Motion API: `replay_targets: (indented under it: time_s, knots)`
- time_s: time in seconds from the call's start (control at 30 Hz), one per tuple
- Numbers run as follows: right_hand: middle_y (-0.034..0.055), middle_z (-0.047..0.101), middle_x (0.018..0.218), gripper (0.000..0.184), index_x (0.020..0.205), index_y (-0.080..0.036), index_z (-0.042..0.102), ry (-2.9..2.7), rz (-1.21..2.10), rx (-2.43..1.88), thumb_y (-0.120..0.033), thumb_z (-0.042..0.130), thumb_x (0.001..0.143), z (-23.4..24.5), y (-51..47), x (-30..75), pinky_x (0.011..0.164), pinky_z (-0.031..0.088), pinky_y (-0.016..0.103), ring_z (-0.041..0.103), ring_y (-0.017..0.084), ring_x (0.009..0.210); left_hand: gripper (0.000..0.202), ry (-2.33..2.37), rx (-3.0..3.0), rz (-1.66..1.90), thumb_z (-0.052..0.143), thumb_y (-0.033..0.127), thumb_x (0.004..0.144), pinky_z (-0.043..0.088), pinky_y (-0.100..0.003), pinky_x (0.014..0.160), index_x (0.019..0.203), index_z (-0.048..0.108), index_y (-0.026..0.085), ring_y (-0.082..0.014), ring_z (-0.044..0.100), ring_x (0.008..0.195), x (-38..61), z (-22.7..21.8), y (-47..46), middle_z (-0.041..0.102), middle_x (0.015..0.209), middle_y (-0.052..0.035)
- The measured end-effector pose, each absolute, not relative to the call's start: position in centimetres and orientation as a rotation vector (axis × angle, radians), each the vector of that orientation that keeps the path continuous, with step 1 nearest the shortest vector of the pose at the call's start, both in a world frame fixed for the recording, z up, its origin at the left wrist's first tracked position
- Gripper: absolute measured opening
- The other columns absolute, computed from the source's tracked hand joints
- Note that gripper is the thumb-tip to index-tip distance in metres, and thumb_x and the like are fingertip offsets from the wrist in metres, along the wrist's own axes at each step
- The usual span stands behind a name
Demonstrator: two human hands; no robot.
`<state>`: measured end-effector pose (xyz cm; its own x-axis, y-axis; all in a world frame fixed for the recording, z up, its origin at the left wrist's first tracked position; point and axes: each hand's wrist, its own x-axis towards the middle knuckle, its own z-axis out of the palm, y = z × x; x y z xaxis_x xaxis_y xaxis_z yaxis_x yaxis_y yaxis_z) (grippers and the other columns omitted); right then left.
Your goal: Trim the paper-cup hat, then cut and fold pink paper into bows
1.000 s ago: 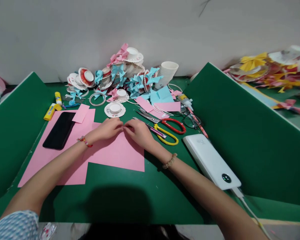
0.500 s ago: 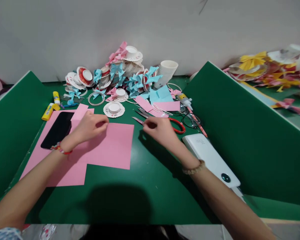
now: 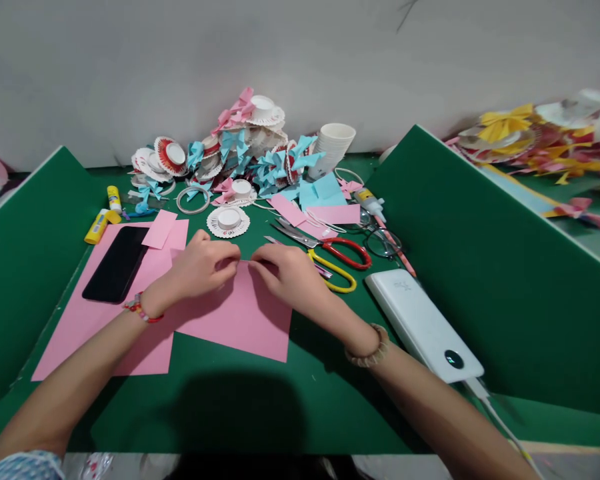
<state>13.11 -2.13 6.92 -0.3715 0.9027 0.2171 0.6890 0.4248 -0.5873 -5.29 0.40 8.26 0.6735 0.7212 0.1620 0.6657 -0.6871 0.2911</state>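
A pink paper sheet (image 3: 260,320) lies across the middle of the green table, its far edge under my fingers. My left hand (image 3: 200,267) pinches that far edge near its middle. Close beside it, my right hand (image 3: 290,273) pinches the same edge, thumb and forefinger pressed together. Another pink sheet (image 3: 145,357) lies beneath on the left, with a black phone (image 3: 116,263) and a small pink strip (image 3: 160,230) on it. Just past my right hand are scissors (image 3: 347,253) with one red and one yellow handle. A white paper cup hat (image 3: 229,221) sits beyond both hands.
Paper hats with bows (image 3: 230,150) are heaped at the back beside stacked paper cups (image 3: 334,147). Glue sticks (image 3: 97,227) lie left. Eyeglasses (image 3: 383,241) and a white power bank (image 3: 425,323) with a cable lie right. Green partitions (image 3: 510,267) flank the table.
My right hand has moved left and down from the scissors to the sheet's far edge. My left hand has shifted right. The sheet has slid right and turned slightly.
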Motion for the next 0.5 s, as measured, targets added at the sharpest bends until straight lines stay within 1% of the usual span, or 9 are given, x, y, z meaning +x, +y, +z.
replay_targets:
  time_s: [0.1, 0.2, 0.27, 0.3, 0.33, 0.37, 0.4, 0.47, 0.5]
  knots:
    - [0.0055, 0.069, 0.08, 0.014, 0.078, -0.016, 0.065, -2.226, 0.556, -1.355, -0.015, 0.052, 0.083, 7.2, -1.7, 14.7, 0.065, 0.038, 0.027, 0.058, 0.016, 0.072, 0.021, 1.204, 2.656, 0.34, 0.04, 0.024, 0.081, 0.029, -0.033, 0.069, 0.072, 0.057, 0.018, -0.0111, 0.047, 0.057, -7.7, 8.2, 0.9, 0.064, 0.066, 0.0016]
    - [0.006, 0.068, 0.078, 0.014, 0.075, -0.016, 0.065, -2.285, 0.573, -1.387, -0.014, 0.053, 0.081, 7.3, -1.2, 16.3, 0.064, 0.04, 0.027, 0.059, 0.017, 0.071, 0.021, 1.33, 2.707, 0.137, 0.041, 0.022, 0.079, 0.029, -0.034, 0.068, 0.065, 0.056, 0.018, -0.0108, 0.045, 0.051, -10.6, 8.1, 1.4, 0.061, 0.058, 0.0017]
    - [0.0067, 0.068, 0.078, 0.015, 0.073, -0.017, 0.066, -2.285, 0.56, -1.419, -0.013, 0.053, 0.08, 7.3, -1.0, 16.8, 0.064, 0.04, 0.028, 0.059, 0.018, 0.071, 0.023, 1.495, 2.826, -0.006, 0.042, 0.021, 0.078, 0.029, -0.036, 0.067, 0.059, 0.055, 0.017, -0.0144, 0.048, 0.052, -11.8, 8.0, 1.6, 0.062, 0.058, -0.0028]
    - [0.0068, 0.068, 0.078, 0.015, 0.073, -0.017, 0.066, -2.282, 0.555, -1.428, -0.013, 0.052, 0.08, 7.2, -0.9, 16.8, 0.064, 0.04, 0.028, 0.059, 0.018, 0.071, 0.024, 1.58, 2.889, -0.037, 0.041, 0.021, 0.079, 0.029, -0.037, 0.067, 0.06, 0.055, 0.017, -0.0173, 0.051, 0.056, -11.9, 8.1, 1.5, 0.063, 0.062, -0.0057]
    - [0.0069, 0.068, 0.078, 0.016, 0.073, -0.017, 0.065, -2.287, 0.555, -1.426, -0.013, 0.052, 0.08, 7.1, -0.9, 16.6, 0.063, 0.039, 0.028, 0.059, 0.018, 0.071, 0.025, 1.65, 2.945, -0.021, 0.04, 0.021, 0.081, 0.03, -0.039, 0.068, 0.063, 0.058, 0.017, -0.0205, 0.055, 0.062, -11.7, 8.1, 1.3, 0.065, 0.067, -0.0085]
    - [0.0068, 0.068, 0.078, 0.016, 0.073, -0.017, 0.065, -2.295, 0.558, -1.417, -0.013, 0.051, 0.08, 7.0, -0.9, 16.2, 0.063, 0.039, 0.028, 0.058, 0.018, 0.07, 0.027, 1.678, 2.985, 0.032, 0.038, 0.021, 0.083, 0.03, -0.04, 0.069, 0.07, 0.061, 0.016, -0.023, 0.058, 0.069, -11.0, 8.2, 1.0, 0.067, 0.075, -0.0106]
    - [0.0064, 0.068, 0.078, 0.016, 0.073, -0.017, 0.065, -2.301, 0.564, -1.405, -0.013, 0.05, 0.079, 6.9, -0.9, 15.8, 0.063, 0.038, 0.027, 0.058, 0.017, 0.07, 0.027, 1.649, 3.002, 0.121, 0.036, 0.021, 0.085, 0.031, -0.04, 0.072, 0.081, 0.062, 0.016, -0.0241, 0.059, 0.077, -10.0, 8.3, 0.7, 0.068, 0.085, -0.0115]
    - [0.005, 0.066, 0.075, 0.016, 0.072, -0.017, 0.064, -2.277, 0.573, -1.374, -0.013, 0.049, 0.078, 6.8, -1.1, 14.7, 0.062, 0.037, 0.026, 0.056, 0.016, 0.068, 0.028, 1.435, 3.021, 0.257, 0.036, 0.024, 0.089, 0.032, -0.04, 0.078, 0.098, 0.061, 0.016, -0.0237, 0.06, 0.086, -7.3, 8.3, -0.1, 0.066, 0.099, -0.0111]
    - [0.0042, 0.066, 0.074, 0.015, 0.07, -0.017, 0.063, -2.245, 0.574, -1.36, -0.013, 0.05, 0.076, 6.7, -1.2, 14.2, 0.062, 0.037, 0.025, 0.056, 0.015, 0.068, 0.028, 1.304, 3.011, 0.262, 0.036, 0.024, 0.09, 0.031, -0.04, 0.081, 0.102, 0.059, 0.016, -0.0235, 0.059, 0.091, -6.0, 8.2, -0.5, 0.066, 0.101, -0.0108]
